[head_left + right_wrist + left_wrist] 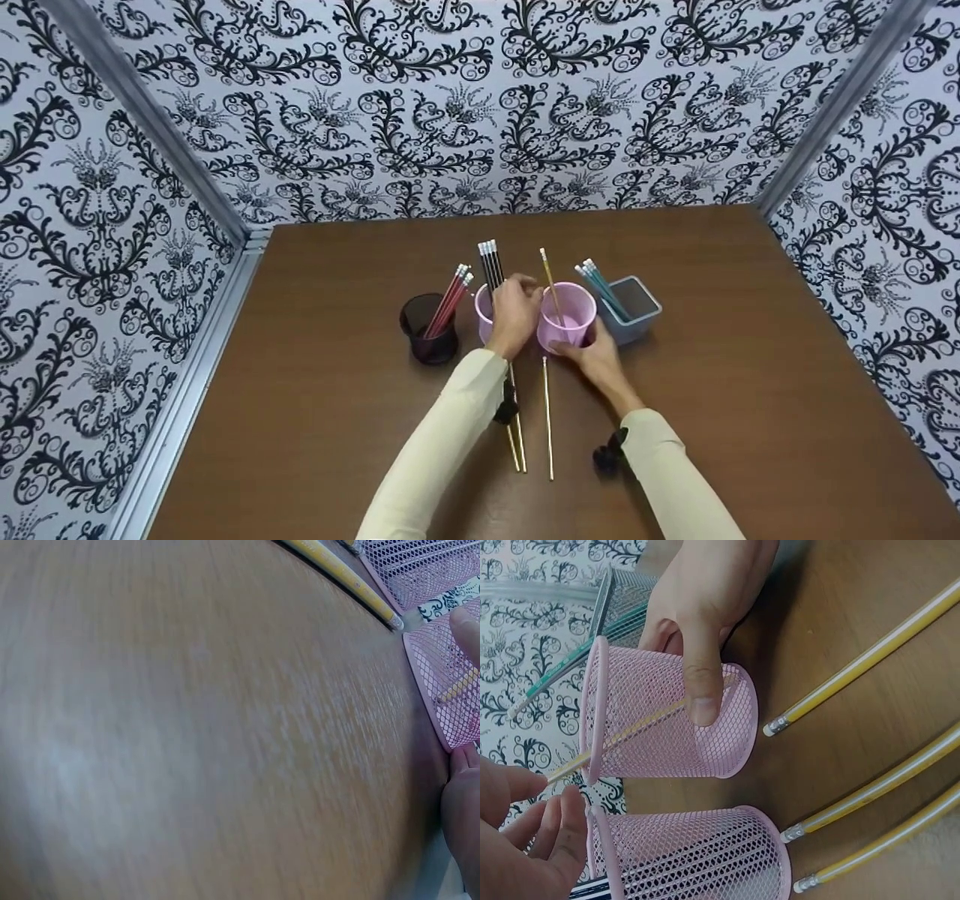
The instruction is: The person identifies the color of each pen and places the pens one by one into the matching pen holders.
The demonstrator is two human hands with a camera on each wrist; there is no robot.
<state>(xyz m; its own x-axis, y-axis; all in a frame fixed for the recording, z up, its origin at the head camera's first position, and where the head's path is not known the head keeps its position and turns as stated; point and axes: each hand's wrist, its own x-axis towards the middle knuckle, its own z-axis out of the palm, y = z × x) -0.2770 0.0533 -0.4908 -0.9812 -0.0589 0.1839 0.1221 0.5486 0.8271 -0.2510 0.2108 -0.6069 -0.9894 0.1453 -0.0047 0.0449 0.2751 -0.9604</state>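
My right hand [596,356] grips a pink mesh pencil cup [652,667], its thumb lying across the cup's side near the base. Inside that cup a single yellow pencil [550,279] leans, eraser end up. My left hand [517,311] is beside the cup's rim, fingers loosely bent and fingertips close to the pencil's upper part. Below that hand, partly hidden by it, stands a second pink mesh cup [697,844] with several black pencils [491,262]. Loose yellow pencils [862,664] lie on the table in front of the cups, erasers toward them.
A black cup [431,349] with red pencils [450,300] stands on the left. A grey-blue mesh holder [637,326] with teal pencils [604,289] is at the right, close behind my right hand. Patterned walls [480,135] bound the brown table [315,375].
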